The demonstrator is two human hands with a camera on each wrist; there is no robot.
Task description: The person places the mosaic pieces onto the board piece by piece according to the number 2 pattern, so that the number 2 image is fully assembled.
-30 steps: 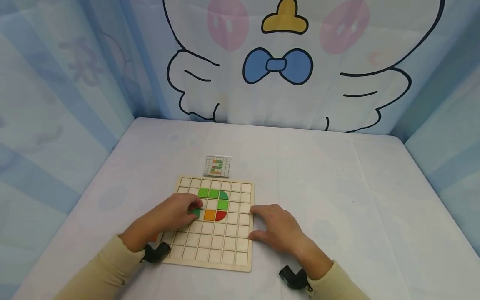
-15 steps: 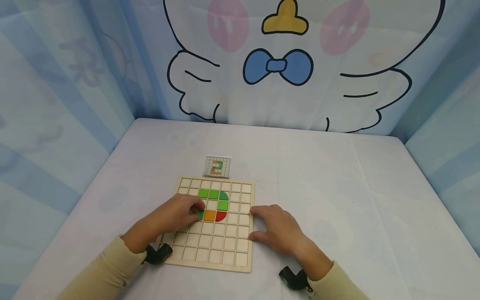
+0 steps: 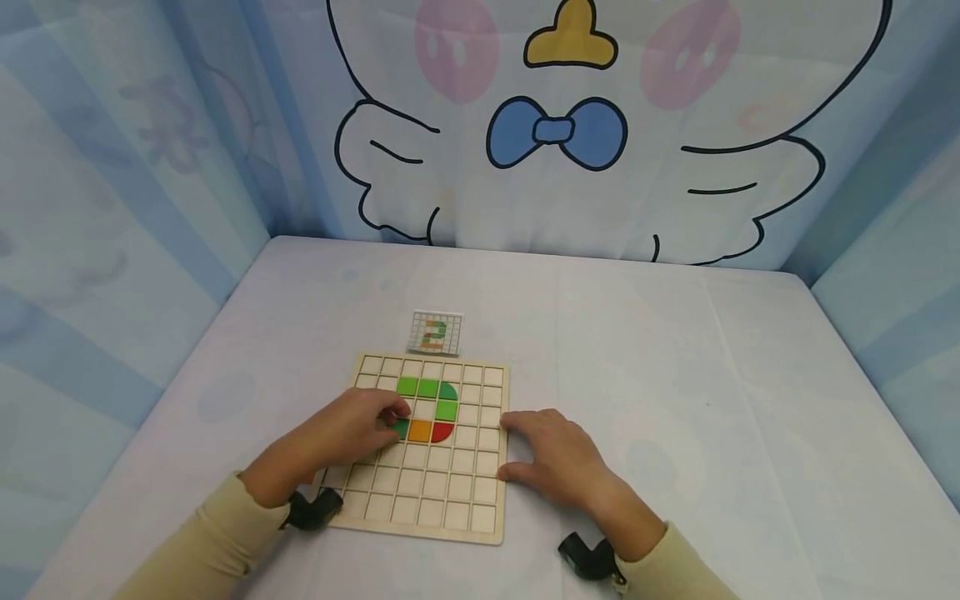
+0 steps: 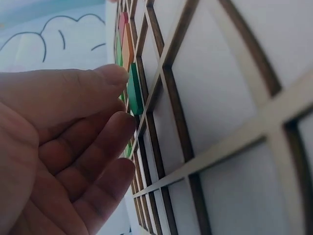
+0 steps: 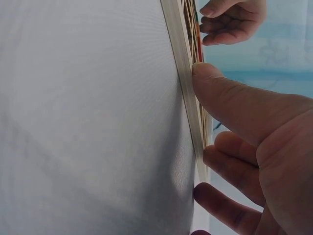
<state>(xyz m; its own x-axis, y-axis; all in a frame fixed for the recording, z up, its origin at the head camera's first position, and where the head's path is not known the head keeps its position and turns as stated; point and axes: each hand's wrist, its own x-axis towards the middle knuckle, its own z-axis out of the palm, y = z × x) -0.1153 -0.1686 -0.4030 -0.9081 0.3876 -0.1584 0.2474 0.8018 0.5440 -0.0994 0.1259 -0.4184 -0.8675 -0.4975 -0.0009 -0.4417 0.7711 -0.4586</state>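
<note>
A square wooden grid board (image 3: 437, 508) lies on the table, with coloured tiles in several of its cells. My left hand (image 3: 348, 429) reaches over the board's left side, thumb and fingers close about a dark green tile (image 3: 402, 430). In the left wrist view, my thumb tip meets the upper end of this dark green tile (image 4: 134, 90), which stands slightly proud of its cell. Beside it come an orange tile (image 3: 420, 431) and a red rounded tile (image 3: 442, 432). My right hand (image 3: 558, 458) rests its thumb and fingertips on the board's right edge.
Behind the board lies a small card (image 3: 435, 333) with a coloured pattern on a grid. Light green tiles (image 3: 427, 388) and a dark green rounded tile (image 3: 447, 390) sit farther up the board. A printed curtain (image 3: 555, 200) encloses the table's far side.
Over the last second my left hand has shifted slightly right, bringing the dark green tile up beside the orange one. My right hand stays at the board's edge.
</note>
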